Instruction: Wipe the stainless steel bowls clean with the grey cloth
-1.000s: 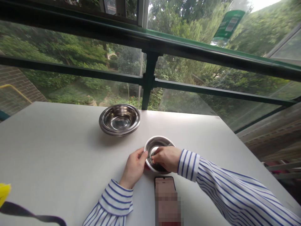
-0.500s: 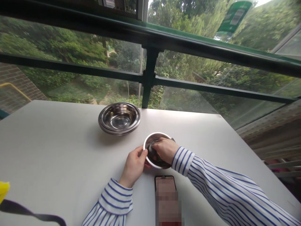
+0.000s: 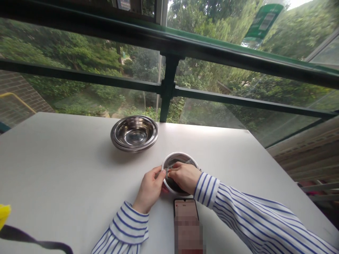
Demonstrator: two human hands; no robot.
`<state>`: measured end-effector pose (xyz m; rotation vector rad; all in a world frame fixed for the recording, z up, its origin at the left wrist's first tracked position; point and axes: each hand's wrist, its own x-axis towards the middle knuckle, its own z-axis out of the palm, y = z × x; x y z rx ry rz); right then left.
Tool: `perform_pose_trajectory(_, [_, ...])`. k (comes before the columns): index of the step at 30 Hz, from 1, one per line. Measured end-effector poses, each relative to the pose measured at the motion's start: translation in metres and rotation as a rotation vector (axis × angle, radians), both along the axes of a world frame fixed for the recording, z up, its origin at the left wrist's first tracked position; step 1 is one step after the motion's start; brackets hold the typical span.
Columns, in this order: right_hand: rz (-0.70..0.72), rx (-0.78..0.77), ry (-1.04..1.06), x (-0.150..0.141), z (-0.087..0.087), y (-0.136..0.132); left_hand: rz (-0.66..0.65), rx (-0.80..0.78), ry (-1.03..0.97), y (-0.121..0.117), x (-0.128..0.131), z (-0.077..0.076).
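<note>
A small steel bowl stands on the white table just in front of me. My left hand grips the bowl's near-left rim with curled fingers. My right hand is inside the bowl, its fingers closed on a dark grey cloth pressed against the inner wall near the left rim. Most of the cloth is hidden under the hand. Both sleeves are white with blue stripes.
A larger stack of steel bowls sits farther back. A phone lies at the near edge, below the small bowl. A yellow thing with a black strap is at the near left. A glass railing runs behind the table.
My right hand with the cloth has moved from the bowl's far side toward its left rim, close to my left fingers. The left hand stays on the rim.
</note>
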<state>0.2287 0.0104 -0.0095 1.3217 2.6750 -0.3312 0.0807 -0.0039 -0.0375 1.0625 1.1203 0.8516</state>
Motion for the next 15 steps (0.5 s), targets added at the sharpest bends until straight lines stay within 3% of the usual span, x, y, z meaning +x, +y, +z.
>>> perform_pose_trajectory(7, [-0.177, 0.066, -0.05, -0.008, -0.001, 0.007, 0.016, -0.051, -0.014, 0.0, 0.002, -0.001])
perform_pose_trajectory(15, [0.075, -0.059, 0.069, 0.007, -0.005, 0.008, 0.0, 0.037, -0.003, 0.004, 0.0, -0.003])
